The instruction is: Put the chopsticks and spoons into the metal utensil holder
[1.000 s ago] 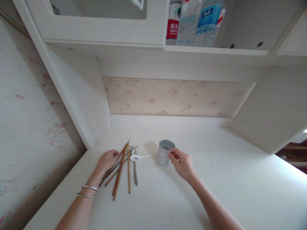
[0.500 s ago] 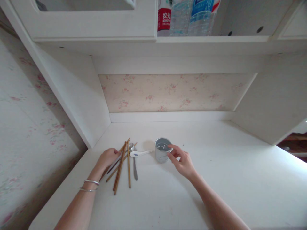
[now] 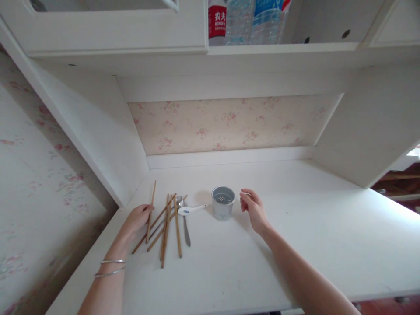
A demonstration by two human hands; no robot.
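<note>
My left hand (image 3: 140, 215) pinches a wooden chopstick (image 3: 153, 192), which stands steeply between thumb and fingers. Just right of it, several other chopsticks (image 3: 178, 238) lie loosely crossed on the white tabletop. A metal spoon (image 3: 187, 234) lies among their right side, and a white ceramic spoon (image 3: 193, 209) with a blue mark points its handle toward the cup. The grey metal cup (image 3: 222, 210), with small holes in its bottom and side, stands upright. Beside it on the right, apart from its rim, my right hand (image 3: 254, 210) hovers with loosely bent fingers and nothing visible in them.
A white tabletop (image 3: 262, 262) runs under everything, with a low back ledge (image 3: 229, 154) behind. White side panels (image 3: 95, 118) flank it. Overhead, a cabinet shelf (image 3: 282, 48) holds several plastic bottles (image 3: 240, 22). Flowered wallpaper (image 3: 49, 175) covers the left wall.
My left hand has moved left, drawing a chopstick away from the pile and raising it. My right hand has come off the cup's rim to the right. The view has shifted slightly.
</note>
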